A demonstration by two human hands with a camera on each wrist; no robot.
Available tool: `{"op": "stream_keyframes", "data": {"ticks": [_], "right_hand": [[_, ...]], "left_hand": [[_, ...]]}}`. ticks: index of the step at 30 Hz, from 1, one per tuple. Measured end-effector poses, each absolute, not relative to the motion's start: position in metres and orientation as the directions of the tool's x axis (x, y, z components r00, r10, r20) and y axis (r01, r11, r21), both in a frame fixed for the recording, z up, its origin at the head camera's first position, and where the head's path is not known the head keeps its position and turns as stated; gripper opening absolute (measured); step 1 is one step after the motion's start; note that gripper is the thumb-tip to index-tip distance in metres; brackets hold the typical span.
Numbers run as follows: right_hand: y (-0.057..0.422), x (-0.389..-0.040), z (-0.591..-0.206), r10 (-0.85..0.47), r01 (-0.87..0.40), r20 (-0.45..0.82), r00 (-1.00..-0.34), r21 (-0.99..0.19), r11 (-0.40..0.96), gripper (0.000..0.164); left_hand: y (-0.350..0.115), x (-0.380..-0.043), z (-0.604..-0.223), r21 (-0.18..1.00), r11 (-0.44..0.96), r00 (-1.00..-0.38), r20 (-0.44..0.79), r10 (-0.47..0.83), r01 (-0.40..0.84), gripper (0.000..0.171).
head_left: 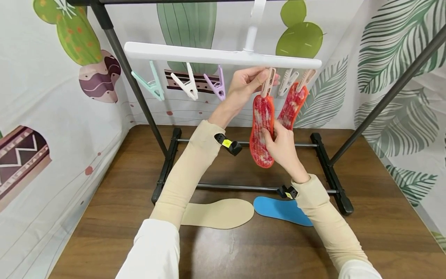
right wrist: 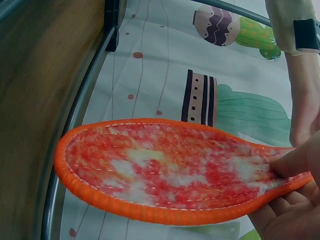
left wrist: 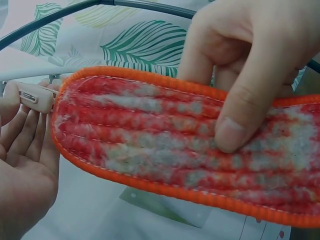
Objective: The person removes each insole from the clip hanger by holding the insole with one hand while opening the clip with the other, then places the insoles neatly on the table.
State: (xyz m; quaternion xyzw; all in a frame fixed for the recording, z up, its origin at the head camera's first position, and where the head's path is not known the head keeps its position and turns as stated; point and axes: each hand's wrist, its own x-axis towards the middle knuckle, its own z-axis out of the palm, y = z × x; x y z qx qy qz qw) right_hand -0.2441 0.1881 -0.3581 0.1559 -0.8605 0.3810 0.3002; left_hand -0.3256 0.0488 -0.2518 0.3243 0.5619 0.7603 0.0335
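Note:
A red-and-white mottled insole point(head_left: 262, 131) with orange edging hangs upright below the white hanger point(head_left: 195, 55). My left hand point(head_left: 244, 85) pinches the beige clothespin point(head_left: 267, 83) at the insole's top end, thumb in front. Partway down, my right hand point(head_left: 283, 144) holds the insole by its edge, the thumb flat on its face. In the left wrist view, the clothespin point(left wrist: 36, 98) meets the narrow end of the insole point(left wrist: 160, 135). A matching insole point(head_left: 292, 106) hangs just to the right from another beige clothespin point(head_left: 307, 78), partly behind the first.
Between the insoles' clothespins hangs a whitish clothespin point(head_left: 287, 81). Green point(head_left: 153, 85), white point(head_left: 189, 84) and purple point(head_left: 217, 85) clothespins hang at the left. A black rack point(head_left: 136, 89) frames the hanger. Beige point(head_left: 223, 213) and blue point(head_left: 280, 209) insoles lie on the wooden table point(head_left: 230, 255).

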Motion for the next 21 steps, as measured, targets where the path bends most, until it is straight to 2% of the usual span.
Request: {"op": "stream_keyframes", "data": {"ticks": [12,21], "right_hand": [[0.194,-0.244,-0.364,-0.073,-0.494,0.622,-0.78,-0.539,0.682,0.01],[0.202,-0.242,-0.366,-0.082,-0.483,0.588,-0.805,-0.568,0.667,0.017]], "left_hand": [[0.048,-0.327,-0.252,0.878,-0.371,-0.795,0.446,0.411,0.302,0.032],[0.048,-0.327,-0.253,0.884,-0.37,-0.798,0.434,0.418,0.286,0.031]]}}
